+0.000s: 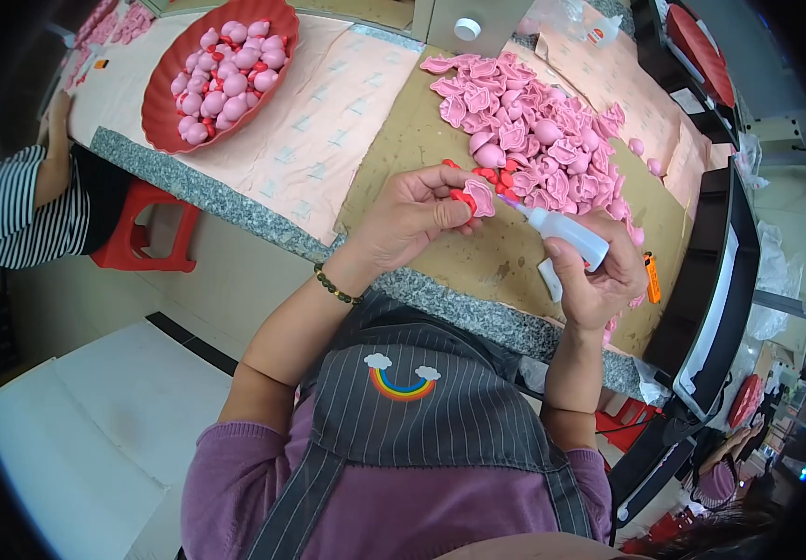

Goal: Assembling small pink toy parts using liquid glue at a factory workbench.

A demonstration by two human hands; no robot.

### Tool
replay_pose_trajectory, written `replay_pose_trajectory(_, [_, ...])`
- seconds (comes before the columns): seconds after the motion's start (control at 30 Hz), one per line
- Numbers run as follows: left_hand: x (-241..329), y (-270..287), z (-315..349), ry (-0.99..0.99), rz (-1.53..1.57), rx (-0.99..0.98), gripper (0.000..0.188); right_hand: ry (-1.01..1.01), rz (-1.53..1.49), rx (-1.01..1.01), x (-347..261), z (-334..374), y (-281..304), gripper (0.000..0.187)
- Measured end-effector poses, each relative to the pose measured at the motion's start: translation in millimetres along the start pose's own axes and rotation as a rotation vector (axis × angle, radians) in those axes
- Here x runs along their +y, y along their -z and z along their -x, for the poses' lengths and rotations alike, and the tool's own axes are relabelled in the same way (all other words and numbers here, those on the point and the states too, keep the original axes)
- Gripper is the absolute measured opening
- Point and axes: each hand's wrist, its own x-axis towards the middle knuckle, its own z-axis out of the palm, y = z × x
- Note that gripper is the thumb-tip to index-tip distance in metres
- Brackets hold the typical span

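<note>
My left hand pinches a small pink molded piece with a wavy edge, together with a red part, above the brown work board. My right hand is wrapped round a translucent squeeze bottle, which lies tilted with its thin purple nozzle pointing left. The nozzle tip is close to the pink piece; whether they touch, I cannot tell. Just beyond, several small red parts rest at the near edge of a large heap of pink pieces.
A red scalloped bowl full of pink and red pieces stands at the far left. An orange cutter or lighter lies right of my right hand. Black trays border the right side. Another person in stripes sits left, near a red stool.
</note>
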Motion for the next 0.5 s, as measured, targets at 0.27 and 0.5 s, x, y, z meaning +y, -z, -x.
replay_pose_trajectory(0.27, [0.7,-2.7,0.2,0.002,-0.049,-0.013,0.032,0.046,0.02,0.032,2.4,-1.6,-8.9,0.019])
replay_pose_trajectory(0.5, [0.1,-1.8,1.3,0.012,-0.059,-0.002,0.033,0.016,0.021,0.01,4.1,-1.6,-10.2,0.02])
